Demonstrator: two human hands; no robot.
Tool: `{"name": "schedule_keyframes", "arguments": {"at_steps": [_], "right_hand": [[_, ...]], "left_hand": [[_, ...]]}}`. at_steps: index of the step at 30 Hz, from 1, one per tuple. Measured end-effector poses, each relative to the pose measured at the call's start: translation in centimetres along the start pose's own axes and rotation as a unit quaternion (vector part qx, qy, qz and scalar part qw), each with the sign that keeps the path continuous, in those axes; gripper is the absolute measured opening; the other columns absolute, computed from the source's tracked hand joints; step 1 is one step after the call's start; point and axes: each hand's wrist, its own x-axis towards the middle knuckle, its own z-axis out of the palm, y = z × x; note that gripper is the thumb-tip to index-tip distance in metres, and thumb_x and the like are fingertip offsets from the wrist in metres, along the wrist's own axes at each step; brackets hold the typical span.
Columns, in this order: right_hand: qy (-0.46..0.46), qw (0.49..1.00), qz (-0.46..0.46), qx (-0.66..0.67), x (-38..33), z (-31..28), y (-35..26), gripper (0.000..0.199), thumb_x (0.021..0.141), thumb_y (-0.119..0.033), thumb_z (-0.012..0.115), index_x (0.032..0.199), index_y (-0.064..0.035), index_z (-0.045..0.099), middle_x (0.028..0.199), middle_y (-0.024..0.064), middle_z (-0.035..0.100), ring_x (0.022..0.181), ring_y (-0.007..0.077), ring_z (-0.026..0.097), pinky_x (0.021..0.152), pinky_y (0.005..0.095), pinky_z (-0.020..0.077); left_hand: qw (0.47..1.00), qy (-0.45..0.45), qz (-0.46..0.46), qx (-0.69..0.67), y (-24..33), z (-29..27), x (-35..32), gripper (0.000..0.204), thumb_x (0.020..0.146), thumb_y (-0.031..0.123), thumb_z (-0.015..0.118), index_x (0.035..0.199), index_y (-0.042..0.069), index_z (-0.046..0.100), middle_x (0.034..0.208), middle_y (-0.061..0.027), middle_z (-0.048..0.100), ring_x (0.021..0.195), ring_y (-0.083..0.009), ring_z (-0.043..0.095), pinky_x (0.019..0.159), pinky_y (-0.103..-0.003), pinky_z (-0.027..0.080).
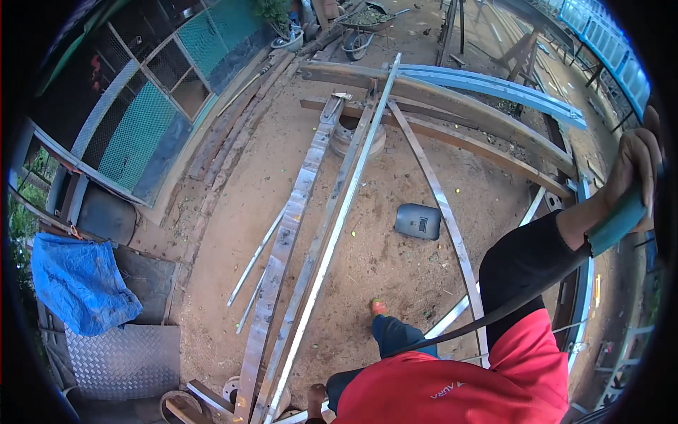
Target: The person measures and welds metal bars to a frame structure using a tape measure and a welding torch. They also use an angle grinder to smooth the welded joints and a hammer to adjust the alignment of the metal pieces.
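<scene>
At the right rim my raised right hand (638,159) is closed around a green handle (619,222). A thick black cable (526,302) runs from it across my right arm and body, so it looks like a welding electrode holder; its tip is lost in the dark rim. Low in the picture, my left hand (317,397) is small and dark beside the near ends of the long steel bars; its fingers are not clear. Close by lie a bright narrow bar (339,222) and a wide grey beam (291,230), both running away from me.
A black welding mask (417,222) lies on the dirt. A slanting flat bar (439,191) and rusty crosswise beams (452,92) frame it. At left are a blue tarp (85,283) and a patterned metal plate (127,359). A wheelbarrow (360,39) stands far off.
</scene>
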Motion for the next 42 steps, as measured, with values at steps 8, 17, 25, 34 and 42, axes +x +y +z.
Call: {"name": "schedule_keyframes", "arguments": {"at_steps": [8,17,25,34,42], "right_hand": [[0.055,0.977,0.041,-0.202,1.3,-7.3,6.4,0.042,0.1,-0.017,0.043,0.127,0.0127,0.03,0.087,0.0126,0.043,0.045,0.0137,0.047,0.034,0.0226,0.0445],[0.436,0.784,0.172,-0.407,-14.3,-26.0,17.0,0.034,0.085,-0.012,0.059,0.111,-0.0003,0.041,0.069,0.0068,0.049,0.043,0.0135,0.048,0.035,0.0264,0.0413],[0.547,0.658,0.289,-0.429,-28.6,-44.4,27.5,0.03,0.071,0.005,0.06,0.097,-0.0039,0.048,0.072,0.0071,0.058,0.055,0.0149,0.056,0.051,0.028,0.0475],[0.463,0.566,0.292,-0.617,-26.0,-60.4,28.5,0.023,0.074,0.003,0.06,0.095,-0.0024,0.052,0.073,0.0034,0.056,0.055,0.0123,0.054,0.05,0.0278,0.0471],[0.426,0.505,0.321,-0.679,-16.4,-56.5,27.3,0.028,0.087,-0.011,0.066,0.107,-0.0039,0.048,0.073,0.0013,0.053,0.054,0.0095,0.051,0.048,0.0246,0.0435]], "left_hand": [[0.899,0.055,-0.064,-0.43,17.7,-23.8,25.7,0.023,0.086,0.01,0.062,0.105,0.0,0.07,0.093,-0.0094,0.069,0.08,-0.0167,0.065,0.072,-0.029,0.053],[0.784,-0.467,0.326,-0.245,54.5,-37.1,36.1,0.05,0.091,0.029,0.063,0.136,0.008,0.051,0.128,-0.0084,0.06,0.086,-0.012,0.062,0.076,-0.029,0.051],[0.918,-0.317,0.166,-0.172,54.2,-26.2,63.0,0.045,0.096,0.04,0.05,0.125,0.006,0.057,0.105,-0.0229,0.068,0.097,-0.0375,0.066,0.081,-0.046,0.052],[0.83,-0.232,0.167,-0.479,56.4,-44.6,67.2,0.038,0.095,0.027,0.06,0.125,0.004,0.059,0.096,-0.0059,0.068,0.084,-0.0137,0.064,0.068,-0.028,0.05],[0.865,-0.203,0.129,-0.441,44.9,-55.6,64.1,0.038,0.098,0.029,0.058,0.125,0.003,0.058,0.103,-0.0071,0.068,0.092,-0.0157,0.064,0.08,-0.031,0.051]]}}
